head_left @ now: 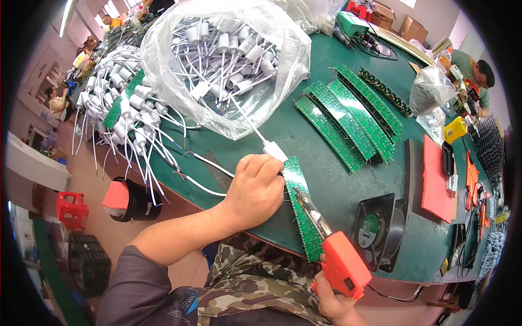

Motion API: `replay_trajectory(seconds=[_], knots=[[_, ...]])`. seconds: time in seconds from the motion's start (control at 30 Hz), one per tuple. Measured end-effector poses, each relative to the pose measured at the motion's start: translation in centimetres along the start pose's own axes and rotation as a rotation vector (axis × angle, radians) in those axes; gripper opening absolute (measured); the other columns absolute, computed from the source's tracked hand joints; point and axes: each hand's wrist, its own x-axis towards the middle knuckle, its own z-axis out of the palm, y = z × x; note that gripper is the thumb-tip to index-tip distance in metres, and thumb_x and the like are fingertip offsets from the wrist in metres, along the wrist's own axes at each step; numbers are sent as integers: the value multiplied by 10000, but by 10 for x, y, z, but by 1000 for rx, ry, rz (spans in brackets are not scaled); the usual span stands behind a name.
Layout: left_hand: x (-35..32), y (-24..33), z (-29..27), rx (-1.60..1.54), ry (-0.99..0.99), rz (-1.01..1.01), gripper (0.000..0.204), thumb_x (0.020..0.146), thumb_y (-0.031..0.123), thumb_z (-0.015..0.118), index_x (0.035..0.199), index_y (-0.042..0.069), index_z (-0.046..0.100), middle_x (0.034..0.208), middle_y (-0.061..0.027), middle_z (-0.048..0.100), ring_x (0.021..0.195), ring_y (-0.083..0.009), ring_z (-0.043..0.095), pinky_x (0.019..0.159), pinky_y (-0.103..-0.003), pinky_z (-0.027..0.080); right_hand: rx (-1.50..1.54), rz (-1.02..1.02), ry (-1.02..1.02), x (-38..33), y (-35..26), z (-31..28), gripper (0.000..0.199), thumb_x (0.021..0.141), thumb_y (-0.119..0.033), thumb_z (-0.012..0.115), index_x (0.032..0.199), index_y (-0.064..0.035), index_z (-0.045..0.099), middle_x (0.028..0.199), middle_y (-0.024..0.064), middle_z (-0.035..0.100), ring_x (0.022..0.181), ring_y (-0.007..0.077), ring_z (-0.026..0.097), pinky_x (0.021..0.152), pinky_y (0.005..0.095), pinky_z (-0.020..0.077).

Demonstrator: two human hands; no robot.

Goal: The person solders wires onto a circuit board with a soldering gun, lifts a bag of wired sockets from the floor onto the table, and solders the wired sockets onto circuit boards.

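Observation:
A long green circuit board strip [302, 212] lies at the near edge of the green table [304, 136]. My left hand [254, 190] is closed on a white wire with a white plug-like end [273, 150], pressing it against the strip's left side. My right hand [333, 301] grips the red handle of a soldering gun [342, 263]. Its metal tip [302, 198] points up onto the strip beside my left fingers.
A clear bag of white corded parts [223, 60] sits behind my left hand, with more loose ones [130, 108] at the left. Several green strips [348, 117] lie fanned mid-table. A black fan [375, 228], red mats [437, 179] and another person [473, 73] are at right.

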Motion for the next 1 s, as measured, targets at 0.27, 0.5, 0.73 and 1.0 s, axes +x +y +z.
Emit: replay_trajectory(seconds=[0.27, 0.5, 0.73, 1.0], knots=[[0, -1, 6, 1, -1, -1, 155, 680, 67, 709, 789, 51, 599, 1090, -82, 571, 1095, -292, 561, 937, -447, 422, -182, -94, -133, 10, 2, 0, 387, 896, 78, 590, 1281, 82, 556, 881, 90, 646, 680, 121, 590, 660, 265, 491], [4, 0, 5, -11, -26, -5, 145, 672, 60, 699, 772, 47, 594, 1046, -77, 569, 1068, -282, 566, 940, -442, 426, -279, -223, -91, 19, 10, 4, 385, 898, 93, 592, 1280, 76, 545, 880, 71, 640, 706, 120, 594, 682, 262, 493], [9, 3, 5, -21, -56, -33, 142, 657, 54, 687, 759, 41, 589, 1016, -75, 572, 1053, -278, 568, 929, -442, 430, -267, -212, -63, 19, 9, 6, 304, 892, 88, 599, 1194, 65, 569, 893, 80, 642, 741, 126, 601, 731, 271, 498], [9, 1, 6, -24, -56, -41, 134, 648, 51, 685, 746, 40, 595, 1002, -69, 580, 1043, -275, 571, 915, -438, 439, -222, -148, -44, 22, 8, 9, 359, 839, 49, 667, 1192, 59, 603, 969, 116, 662, 783, 187, 631, 753, 315, 520]])
